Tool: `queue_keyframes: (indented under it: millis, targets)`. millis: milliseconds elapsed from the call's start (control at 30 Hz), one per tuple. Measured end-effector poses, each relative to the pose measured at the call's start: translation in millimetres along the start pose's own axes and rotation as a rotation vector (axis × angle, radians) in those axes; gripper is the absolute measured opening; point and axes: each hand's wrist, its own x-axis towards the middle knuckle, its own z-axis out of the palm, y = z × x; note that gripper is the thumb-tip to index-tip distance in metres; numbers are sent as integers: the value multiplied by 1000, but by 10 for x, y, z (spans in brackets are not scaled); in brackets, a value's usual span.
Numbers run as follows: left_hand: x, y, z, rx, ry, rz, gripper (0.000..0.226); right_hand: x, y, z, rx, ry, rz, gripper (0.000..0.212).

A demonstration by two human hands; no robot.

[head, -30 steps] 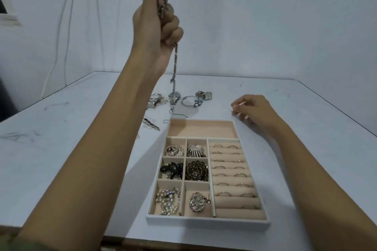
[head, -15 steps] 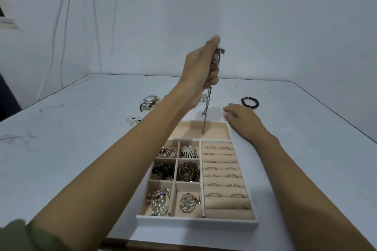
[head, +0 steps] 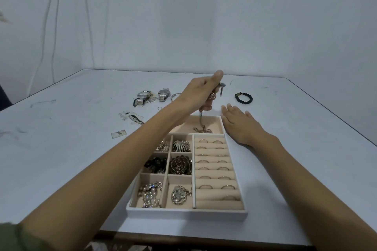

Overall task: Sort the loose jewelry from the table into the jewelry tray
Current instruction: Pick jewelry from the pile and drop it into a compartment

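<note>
Your left hand [head: 201,92] grips a chain [head: 201,123] whose lower end pools in the far long compartment of the tray [head: 186,213]. Your right hand [head: 237,123] lies flat, fingers straight, beside the tray's far right corner. Watches [head: 142,97] and a bead bracelet [head: 243,98] lie farther back on the table [head: 61,149].

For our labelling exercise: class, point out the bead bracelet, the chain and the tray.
bead bracelet [head: 250,99]: head view, beads on its right side.
chain [head: 202,130]: head view, heap lying in the far compartment.
tray [head: 186,213]: head view, near front wall.
</note>
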Motion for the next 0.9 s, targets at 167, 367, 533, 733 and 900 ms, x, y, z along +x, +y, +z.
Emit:
queue_keyframes:
  millis: [167, 367, 533, 733, 900]
  targets:
    - [-61, -157, -52, 250, -101, 76, 36, -93, -51, 26, 14, 37, 22, 55]
    - [-75, -324, -120, 409, -218, 110, 16, -104, -63, 31, 21, 67, 33, 55]
    - [-104, -322, -168, 380, -216, 152, 9, -124, -66, 25, 36, 80, 34, 55]
    - [-134, -286, -282, 635, -151, 145, 11, -138, -71, 14, 47, 83, 26, 54]
    - [-173, -209, -369, 883, -117, 137, 12, -134, -63, 9, 59, 89, 21, 53]
